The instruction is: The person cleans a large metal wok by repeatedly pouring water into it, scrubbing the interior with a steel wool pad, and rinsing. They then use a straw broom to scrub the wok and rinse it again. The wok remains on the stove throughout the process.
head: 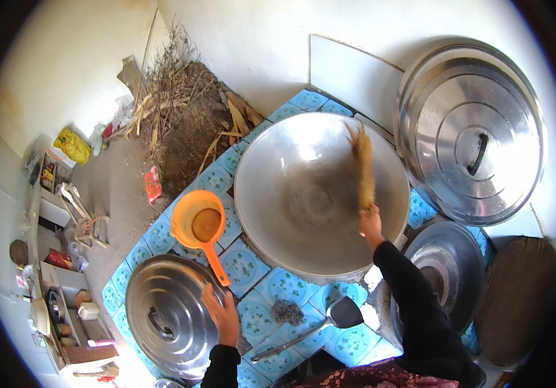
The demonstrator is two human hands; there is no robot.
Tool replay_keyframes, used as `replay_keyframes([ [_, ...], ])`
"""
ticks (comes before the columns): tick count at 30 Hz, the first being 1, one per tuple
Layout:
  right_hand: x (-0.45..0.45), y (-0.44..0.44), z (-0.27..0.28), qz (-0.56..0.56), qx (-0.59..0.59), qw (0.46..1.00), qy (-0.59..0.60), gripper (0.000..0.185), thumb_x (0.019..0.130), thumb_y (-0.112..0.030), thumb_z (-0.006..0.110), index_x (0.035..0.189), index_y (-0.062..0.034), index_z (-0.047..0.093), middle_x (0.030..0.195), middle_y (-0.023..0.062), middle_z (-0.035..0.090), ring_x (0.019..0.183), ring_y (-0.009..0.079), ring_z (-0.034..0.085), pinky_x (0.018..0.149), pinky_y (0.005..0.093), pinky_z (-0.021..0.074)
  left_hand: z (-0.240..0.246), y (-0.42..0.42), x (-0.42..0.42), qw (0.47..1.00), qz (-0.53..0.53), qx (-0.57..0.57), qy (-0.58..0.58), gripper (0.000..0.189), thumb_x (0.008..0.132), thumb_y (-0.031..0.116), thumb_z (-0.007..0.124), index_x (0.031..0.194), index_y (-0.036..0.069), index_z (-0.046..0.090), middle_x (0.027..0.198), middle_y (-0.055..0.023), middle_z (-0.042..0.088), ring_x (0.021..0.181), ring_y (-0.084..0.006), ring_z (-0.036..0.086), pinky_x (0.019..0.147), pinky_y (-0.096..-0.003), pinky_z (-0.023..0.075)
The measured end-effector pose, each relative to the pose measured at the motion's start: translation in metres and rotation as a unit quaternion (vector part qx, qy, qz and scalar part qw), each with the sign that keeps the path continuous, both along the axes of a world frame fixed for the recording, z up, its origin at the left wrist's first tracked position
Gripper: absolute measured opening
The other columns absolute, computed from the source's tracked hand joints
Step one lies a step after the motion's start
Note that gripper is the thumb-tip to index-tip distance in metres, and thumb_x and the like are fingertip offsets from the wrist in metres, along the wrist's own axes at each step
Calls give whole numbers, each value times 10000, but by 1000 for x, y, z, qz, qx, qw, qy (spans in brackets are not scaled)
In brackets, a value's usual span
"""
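Observation:
My right hand (371, 224) grips the bound end of a straw whisk broom (364, 169) over the right side of a large metal wok (302, 194) set into the stove. The broom's frayed tip points toward the wok's far rim. Inside, the wok's bottom looks darker and greyish. My left hand (223, 313) has its fingers apart, at the right edge of a domed metal lid (171, 310). Just above that hand lies the handle of an orange plastic ladle (198, 213), with some brownish content in its bowl.
A steel wool scourer (287, 313) and a wok spatula (343, 314) lie on the blue tiles (241, 266). One big metal lid (467, 111) leans on the wall. A second pan (445, 271) and a dark round board (520, 300) stand right. Firewood and twigs (181, 106) heap behind; shelves (64, 271) run left.

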State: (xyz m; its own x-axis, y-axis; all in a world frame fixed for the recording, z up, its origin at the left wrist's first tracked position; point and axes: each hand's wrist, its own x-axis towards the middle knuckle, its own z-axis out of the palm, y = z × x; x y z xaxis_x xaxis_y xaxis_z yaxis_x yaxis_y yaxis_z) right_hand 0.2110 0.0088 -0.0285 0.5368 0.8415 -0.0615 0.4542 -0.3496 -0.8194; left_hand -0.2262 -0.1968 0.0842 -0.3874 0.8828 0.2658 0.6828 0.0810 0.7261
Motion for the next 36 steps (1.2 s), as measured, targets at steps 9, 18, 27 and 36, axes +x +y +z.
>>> replay_keyframes([
  [9,-65,69,136,567,-156,748,-310,502,774,-237,628,1267,-295,558,1073,68,651,1015,286,613,814,363,495,-53,79,-92,863,112,-237,-431,664,878,424,635,1321,-9,395,1203,-130,515,1089,-239,530,908,-417,414],
  [18,88,-2,183,308,-170,806,-477,269,765,-160,580,1011,-73,644,934,177,668,861,322,664,699,431,525,-60,89,-75,717,-29,-174,-674,229,918,252,611,1043,76,535,835,-24,540,732,-179,555,662,-385,492],
  [27,66,-108,215,479,-218,848,59,353,863,-234,555,1094,23,625,700,83,635,587,147,607,543,274,488,15,116,-3,841,-152,-174,-489,198,918,209,596,1014,47,534,687,-39,510,523,-149,512,475,-287,429],
  [36,78,-152,230,274,-136,951,44,391,871,-184,560,1194,34,567,804,131,641,659,165,619,610,277,487,-73,226,96,893,-274,-173,312,279,845,224,611,984,-2,523,796,-184,667,695,-343,663,632,-472,508],
])
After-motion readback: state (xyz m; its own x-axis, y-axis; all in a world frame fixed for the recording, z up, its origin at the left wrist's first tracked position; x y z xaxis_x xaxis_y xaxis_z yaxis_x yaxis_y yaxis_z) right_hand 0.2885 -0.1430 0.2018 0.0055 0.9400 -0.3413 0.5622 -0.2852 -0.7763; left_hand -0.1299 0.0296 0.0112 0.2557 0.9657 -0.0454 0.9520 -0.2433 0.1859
